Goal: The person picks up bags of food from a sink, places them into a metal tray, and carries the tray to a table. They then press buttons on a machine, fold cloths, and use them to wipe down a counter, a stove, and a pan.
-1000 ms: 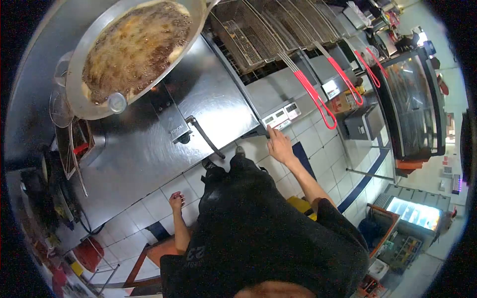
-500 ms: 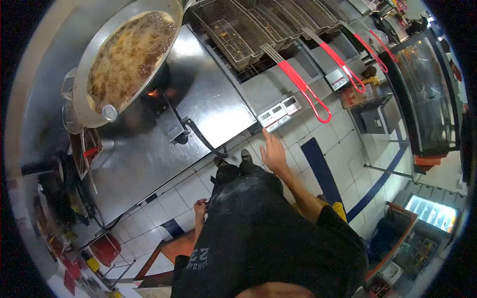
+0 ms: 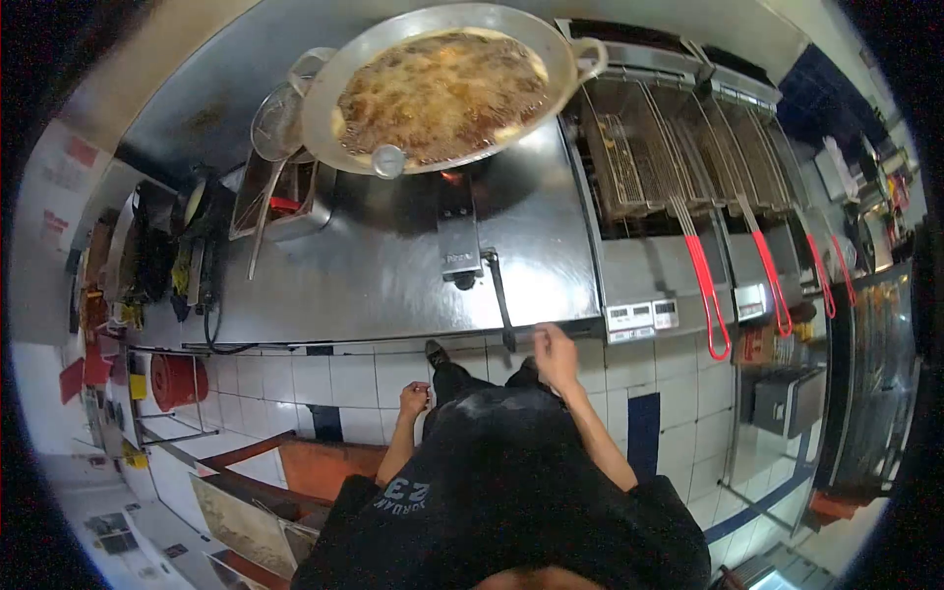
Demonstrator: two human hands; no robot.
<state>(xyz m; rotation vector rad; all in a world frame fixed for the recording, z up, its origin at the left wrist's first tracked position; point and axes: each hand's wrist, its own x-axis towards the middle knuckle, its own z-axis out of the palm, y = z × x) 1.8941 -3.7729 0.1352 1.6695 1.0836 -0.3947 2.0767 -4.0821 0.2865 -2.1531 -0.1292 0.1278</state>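
My right hand (image 3: 556,356) is near the front edge of the steel counter (image 3: 374,285), just right of a black hose; its fingers look curled, blurred, and whatever they may hold is hidden. Lower and to the left, my left hand (image 3: 415,397) hangs by my body with its fingers closed, their contents too small to make out. Beyond the counter's burner control box (image 3: 458,246) sits a big two-handled pan (image 3: 324,128) of bubbling oil. A white timer panel (image 3: 641,317) is on the fryer front to the right of my right hand.
Wire fryer baskets (image 3: 624,147) with red handles (image 3: 705,295) project at the right. A round strainer (image 3: 278,123) rests left of the pan, its handle over the counter. A red bucket (image 3: 179,382) stands at the lower left, and a glass-fronted cabinet (image 3: 870,383) at the far right.
The view has turned, bringing the pan to the top centre. My right hand has moved from below the timer panel to beside the hose, its fingers going from extended to curled.
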